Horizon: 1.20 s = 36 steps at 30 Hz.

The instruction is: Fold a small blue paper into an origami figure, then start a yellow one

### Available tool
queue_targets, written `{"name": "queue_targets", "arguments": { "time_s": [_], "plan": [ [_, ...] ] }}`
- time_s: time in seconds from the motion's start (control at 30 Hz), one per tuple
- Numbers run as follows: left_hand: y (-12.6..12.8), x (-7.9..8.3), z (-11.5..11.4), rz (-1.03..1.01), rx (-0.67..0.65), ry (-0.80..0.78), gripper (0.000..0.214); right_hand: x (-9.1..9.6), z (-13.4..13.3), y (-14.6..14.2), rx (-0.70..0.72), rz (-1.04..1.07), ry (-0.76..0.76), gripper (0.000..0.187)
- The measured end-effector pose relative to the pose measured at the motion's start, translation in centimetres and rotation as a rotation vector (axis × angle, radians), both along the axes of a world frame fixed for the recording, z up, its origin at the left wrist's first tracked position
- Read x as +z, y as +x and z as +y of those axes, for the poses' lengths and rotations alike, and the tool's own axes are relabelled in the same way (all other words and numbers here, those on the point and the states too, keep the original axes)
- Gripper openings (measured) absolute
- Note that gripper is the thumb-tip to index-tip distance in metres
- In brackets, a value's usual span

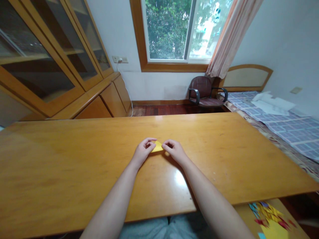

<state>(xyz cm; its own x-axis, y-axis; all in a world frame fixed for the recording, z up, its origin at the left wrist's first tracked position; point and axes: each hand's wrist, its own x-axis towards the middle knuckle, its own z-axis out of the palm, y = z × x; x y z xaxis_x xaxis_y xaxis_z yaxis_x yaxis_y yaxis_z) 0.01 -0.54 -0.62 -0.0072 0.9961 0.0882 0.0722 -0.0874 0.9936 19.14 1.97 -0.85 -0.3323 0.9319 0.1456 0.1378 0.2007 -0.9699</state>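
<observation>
A small piece of folded yellow paper [158, 146] is held between my two hands, just above or on the wooden table [74, 166]. My left hand [144, 148] pinches its left end, thumb below and fingers curled above. On the opposite end, the thumb and forefinger of my right hand [173, 150] are closed at the paper's corner. The fingertips hide both ends of the paper, and its finer folds are too small to make out.
At the lower right, below the table top, a lower surface holds yellow paper [274, 229] and a pile of coloured folded pieces [267, 212]. A brown armchair [203, 91] stands beyond the far edge. A bed [286, 122] lies right, a glass-door cabinet [57, 59] left.
</observation>
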Motion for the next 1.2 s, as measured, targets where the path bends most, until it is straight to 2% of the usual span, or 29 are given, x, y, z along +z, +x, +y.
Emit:
{"name": "queue_targets", "arguments": {
  "time_s": [0.27,0.7,1.2],
  "plan": [
    [0.19,0.69,-0.34,0.025,-0.021,-0.001,0.032,0.07,0.01,0.0,0.007,0.012,-0.021,0.021],
    [0.31,0.94,-0.54,0.037,-0.033,0.012,0.031,0.1,0.04,0.02,0.008,0.026,-0.037,0.022],
    [0.2,0.5,-0.38,0.093,-0.02,0.015,0.032,-0.03,0.08,0.04,-0.001,0.015,-0.028,0.023]
  ]
}}
